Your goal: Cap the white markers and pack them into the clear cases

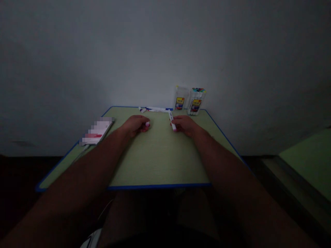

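Observation:
Over the middle of the table, my left hand (136, 124) is closed on a small pink marker cap (147, 124), pinched between thumb and fingers. To the right of it, my right hand (184, 124) grips a white marker (171, 117) with a pink lower end, tilted slightly from upright in the view. The two hands are apart, with bare tabletop between them. Behind the right hand stand two clear marker cases; the right case (196, 102) holds several markers with coloured ends, and the left case (180, 98) shows a yellow tip at its top.
The light green table (160, 162) has a blue edge and meets a grey wall. White and blue pens (156, 110) lie along its back edge, beside a small white object (142, 110). At the left lies a blurred-out flat device (98, 131) with a cable (82, 151).

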A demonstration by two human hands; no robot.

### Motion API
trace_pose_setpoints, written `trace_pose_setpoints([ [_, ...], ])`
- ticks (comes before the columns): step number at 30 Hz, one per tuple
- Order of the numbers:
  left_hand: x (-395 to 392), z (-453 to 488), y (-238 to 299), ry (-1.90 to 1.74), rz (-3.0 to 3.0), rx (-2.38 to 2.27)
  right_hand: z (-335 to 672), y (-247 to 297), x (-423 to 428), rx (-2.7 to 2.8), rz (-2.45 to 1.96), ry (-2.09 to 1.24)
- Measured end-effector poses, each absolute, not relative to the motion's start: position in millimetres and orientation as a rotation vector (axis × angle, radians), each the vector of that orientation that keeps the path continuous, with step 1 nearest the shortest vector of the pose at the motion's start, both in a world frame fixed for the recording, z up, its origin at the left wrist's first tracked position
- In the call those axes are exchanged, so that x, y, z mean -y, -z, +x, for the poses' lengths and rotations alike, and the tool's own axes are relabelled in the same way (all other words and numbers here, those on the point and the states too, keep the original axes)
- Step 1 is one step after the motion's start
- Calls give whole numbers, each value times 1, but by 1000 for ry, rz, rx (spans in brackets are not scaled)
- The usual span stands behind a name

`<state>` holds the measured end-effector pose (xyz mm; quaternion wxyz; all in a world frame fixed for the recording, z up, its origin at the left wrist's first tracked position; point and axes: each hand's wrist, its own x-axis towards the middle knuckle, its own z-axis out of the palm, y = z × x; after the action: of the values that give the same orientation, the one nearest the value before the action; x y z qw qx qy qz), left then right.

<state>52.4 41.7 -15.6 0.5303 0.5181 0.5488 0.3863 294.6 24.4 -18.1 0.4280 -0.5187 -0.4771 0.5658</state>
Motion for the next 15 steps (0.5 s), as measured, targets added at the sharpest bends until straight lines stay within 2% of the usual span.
trace_pose_setpoints([
  [15, -37, 56, 16, -876, 1220, -1291, 289, 24, -26, 1211, -1264, -1442],
])
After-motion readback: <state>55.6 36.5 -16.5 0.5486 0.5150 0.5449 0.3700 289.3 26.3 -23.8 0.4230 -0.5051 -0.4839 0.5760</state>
